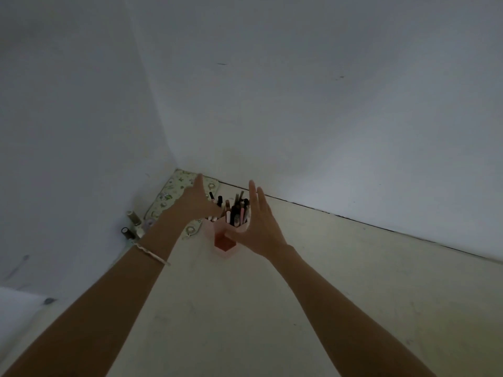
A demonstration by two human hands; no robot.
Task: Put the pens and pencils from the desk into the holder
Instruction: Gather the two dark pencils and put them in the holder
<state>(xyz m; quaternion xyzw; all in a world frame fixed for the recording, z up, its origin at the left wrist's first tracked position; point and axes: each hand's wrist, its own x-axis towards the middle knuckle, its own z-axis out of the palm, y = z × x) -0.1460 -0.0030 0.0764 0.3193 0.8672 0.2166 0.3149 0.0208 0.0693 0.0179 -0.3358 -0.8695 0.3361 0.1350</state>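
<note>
Pink holder [226, 242] stands on the pale tabletop [272, 317] near the wall corner, packed with upright pens and pencils [236, 212]. Both arms stretch toward it. Left hand [197, 200] at its left, fingers [199, 181] straight, blurred, gripping nothing. Right hand [258, 227] at its right, fingers [252, 191] straight, slightly spread, thumb by the rim; contact unclear. Floral case [171, 193] lies behind. Bracelet [151, 253] on left wrist.

a thin pale bracelet [151, 253] rings the wrist of the left hand [199, 200], forearms [109, 308] bare.
</note>
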